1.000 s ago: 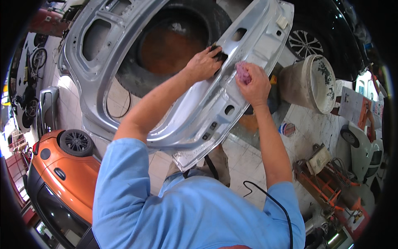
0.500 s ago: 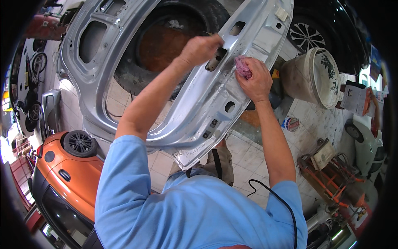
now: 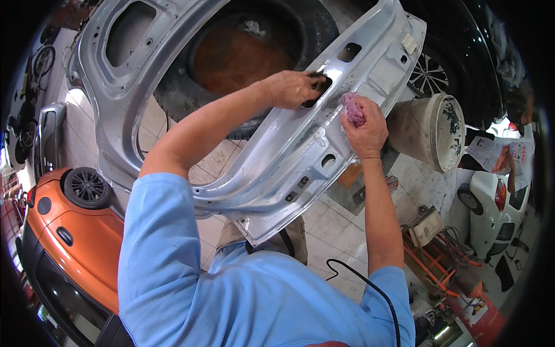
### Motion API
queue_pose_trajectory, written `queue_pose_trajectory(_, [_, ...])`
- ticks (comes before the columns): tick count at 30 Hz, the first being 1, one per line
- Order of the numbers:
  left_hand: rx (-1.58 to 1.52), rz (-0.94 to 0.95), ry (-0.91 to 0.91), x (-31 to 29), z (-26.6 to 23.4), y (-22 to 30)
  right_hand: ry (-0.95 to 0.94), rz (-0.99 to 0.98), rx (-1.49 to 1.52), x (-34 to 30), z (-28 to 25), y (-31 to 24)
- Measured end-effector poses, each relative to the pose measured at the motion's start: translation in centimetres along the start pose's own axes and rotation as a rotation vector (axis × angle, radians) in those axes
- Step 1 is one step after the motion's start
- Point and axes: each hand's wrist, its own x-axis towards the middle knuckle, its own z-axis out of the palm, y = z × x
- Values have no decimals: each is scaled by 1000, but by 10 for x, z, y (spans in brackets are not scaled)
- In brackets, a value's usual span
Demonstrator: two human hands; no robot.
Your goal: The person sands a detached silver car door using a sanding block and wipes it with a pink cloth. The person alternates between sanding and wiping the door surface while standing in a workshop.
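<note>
A silver car body panel (image 3: 277, 156), a bare metal door or tailgate frame with oval holes, lies tilted in front of me. My left hand (image 3: 293, 89) is at a dark oval hole on the panel's raised strip. Its fingers are curled over the hole's edge, and whatever they may hold is hidden. To the right, my right hand (image 3: 367, 128) closes round a crumpled pinkish-purple cloth (image 3: 353, 110), which is close to the panel's face. Wet-looking shiny patches show on the metal beside the cloth.
Under the panel lies a big black tyre (image 3: 173, 110) with a rusty brown middle. A dirty white bucket (image 3: 425, 130) stands at right, by a dark car's wheel (image 3: 429, 75). An orange car (image 3: 75, 243) is at left. An orange-framed trolley (image 3: 428, 254) stands lower right. Another person (image 3: 509, 156) holds papers.
My left hand has come down from above the panel to the oval hole. The right hand keeps the cloth near the panel. The whole view has shifted a little.
</note>
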Motion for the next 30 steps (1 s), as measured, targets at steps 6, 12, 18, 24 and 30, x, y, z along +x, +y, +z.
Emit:
queue_pose_trajectory(6, [-272, -70, -94, 2, 4, -1, -17, 1, -1, -2, 3, 1])
queue_pose_trajectory(12, [-430, -24, -252, 5, 10, -10, -32, 0, -42, -1, 4, 2])
queue_pose_trajectory(18, [-959, -244, -385, 25, -14, -54, -11, 13, -13, 1, 6, 2])
queue_pose_trajectory(24, [-525, -367, 369, 87, 6, -86, -5, 53, -12, 0, 6, 2])
queue_pose_trajectory(30, [73, -117, 341, 109, 48, -82, -15, 77, -37, 2, 4, 0])
